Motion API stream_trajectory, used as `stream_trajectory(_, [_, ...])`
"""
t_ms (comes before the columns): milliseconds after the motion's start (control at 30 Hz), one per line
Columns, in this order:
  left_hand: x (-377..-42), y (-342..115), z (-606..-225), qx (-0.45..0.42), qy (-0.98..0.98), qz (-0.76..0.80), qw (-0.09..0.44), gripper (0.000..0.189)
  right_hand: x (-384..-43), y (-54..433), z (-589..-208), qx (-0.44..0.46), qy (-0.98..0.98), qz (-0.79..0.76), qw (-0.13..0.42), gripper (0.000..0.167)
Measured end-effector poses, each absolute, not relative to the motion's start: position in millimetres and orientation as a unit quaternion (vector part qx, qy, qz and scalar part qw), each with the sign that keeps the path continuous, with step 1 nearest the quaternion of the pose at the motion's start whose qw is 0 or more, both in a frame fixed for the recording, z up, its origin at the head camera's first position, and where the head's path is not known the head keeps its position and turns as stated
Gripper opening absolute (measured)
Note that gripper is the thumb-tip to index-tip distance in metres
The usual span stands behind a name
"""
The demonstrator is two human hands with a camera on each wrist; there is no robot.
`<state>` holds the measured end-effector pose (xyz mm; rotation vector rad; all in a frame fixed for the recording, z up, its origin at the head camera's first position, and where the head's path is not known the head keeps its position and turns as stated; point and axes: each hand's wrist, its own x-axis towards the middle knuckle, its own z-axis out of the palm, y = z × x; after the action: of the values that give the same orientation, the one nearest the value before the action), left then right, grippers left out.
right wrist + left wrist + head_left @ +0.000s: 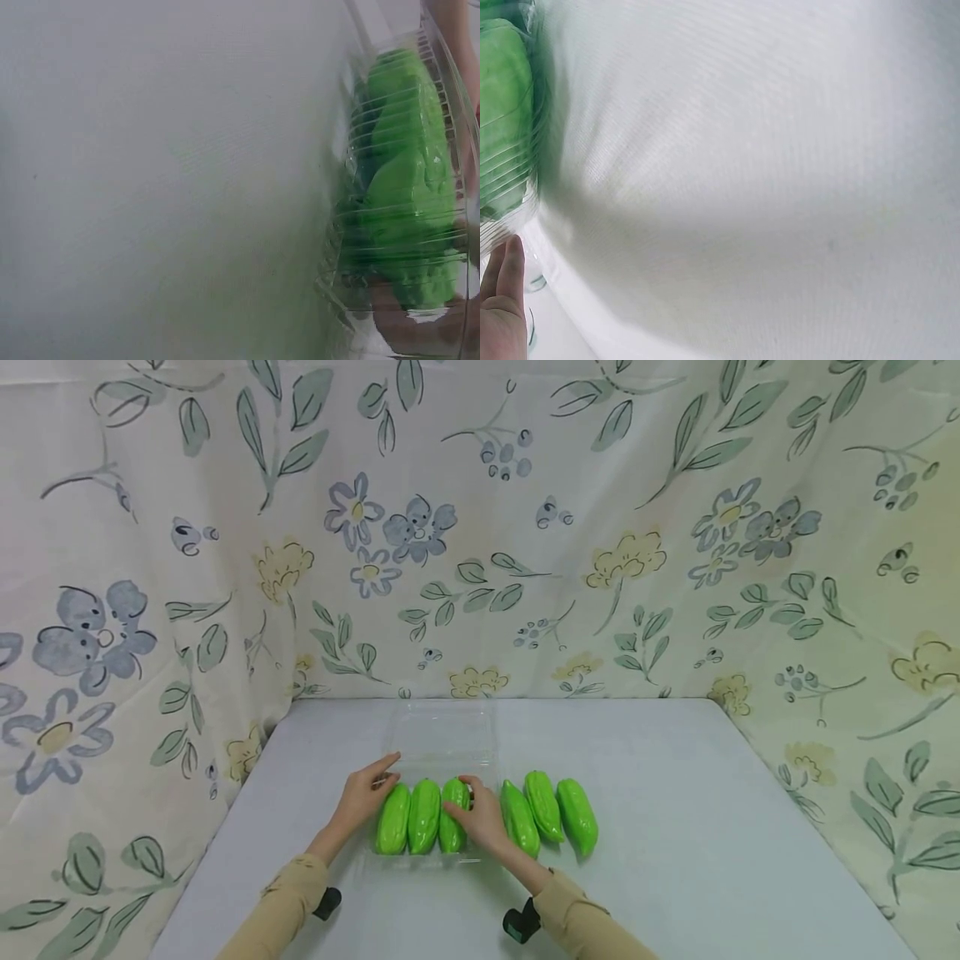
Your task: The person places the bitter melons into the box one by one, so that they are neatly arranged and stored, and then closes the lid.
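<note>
A clear plastic box (465,861) holds three glossy green bitter melons side by side: a left one (392,822), a middle one (424,818) and a right one (452,835). My right hand (483,820) grips the right melon near its upper part, thumb across its left side and fingers by its far end. The box wall in the right wrist view partly blurs this melon (409,176). At the box's far left corner is my left hand (362,793), its fingers extended. In the left wrist view those fingers (511,274) touch the ribbed wall beside a melon (504,112).
Right of the box, three more green bitter melons (520,818) (543,806) (577,818) lie on the white table (675,827). The box's clear lid (442,731) stands open at the back. A floral curtain (480,543) hangs behind the table and along its sides.
</note>
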<state>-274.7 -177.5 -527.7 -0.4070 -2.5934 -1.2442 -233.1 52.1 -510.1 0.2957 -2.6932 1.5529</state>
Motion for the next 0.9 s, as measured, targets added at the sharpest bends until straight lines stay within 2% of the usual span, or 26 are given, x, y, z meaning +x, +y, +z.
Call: stream_trajectory(900, [-274.1, -176.1, -525.3, -0.136, -0.89, -0.42, 0.116, 0.041, -233.2, 53.2, -500.6, 0.091, -0.877, 0.471, -0.015, 0.056])
